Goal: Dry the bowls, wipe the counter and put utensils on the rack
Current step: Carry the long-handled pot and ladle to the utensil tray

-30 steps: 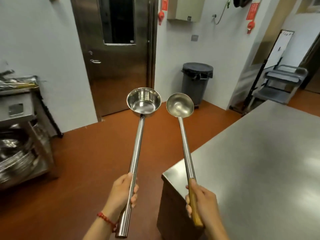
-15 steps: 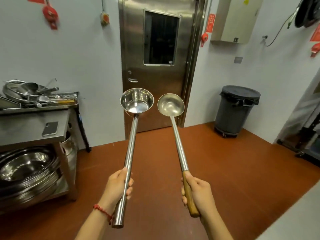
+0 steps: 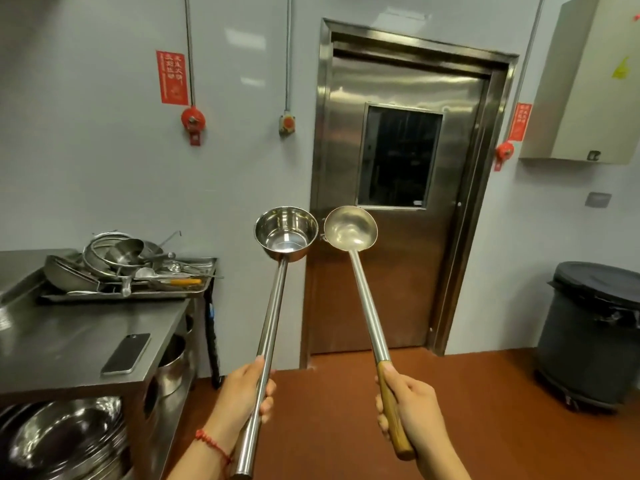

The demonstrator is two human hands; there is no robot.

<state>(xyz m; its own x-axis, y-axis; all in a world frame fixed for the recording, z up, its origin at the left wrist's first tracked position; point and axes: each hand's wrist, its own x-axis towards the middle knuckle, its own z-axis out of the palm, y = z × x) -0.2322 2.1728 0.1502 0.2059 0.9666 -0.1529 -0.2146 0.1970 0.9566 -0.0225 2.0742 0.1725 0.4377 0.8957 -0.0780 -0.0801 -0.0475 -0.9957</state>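
Two utensils aloft | left hand [image 3: 242, 393] grips flat-bottomed steel dipper [image 3: 286, 233], right hand [image 3: 412, 407] wooden-handled steel ladle [image 3: 350, 227], fingers closed | view has swung left; steel bench [image 3: 69, 337] with utensil tray [image 3: 131, 292] now near-left, likely the drop-off.

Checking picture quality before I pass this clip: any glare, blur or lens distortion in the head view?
Head view: wide-angle bending bows the stainless steel door frame and wall pipes; soft glare patches on the grey wall and the steel door; the stacked steel bowls at lower left are smeared, the edges soft; the flat-bottomed steel dipper and round steel ladle are sharp.
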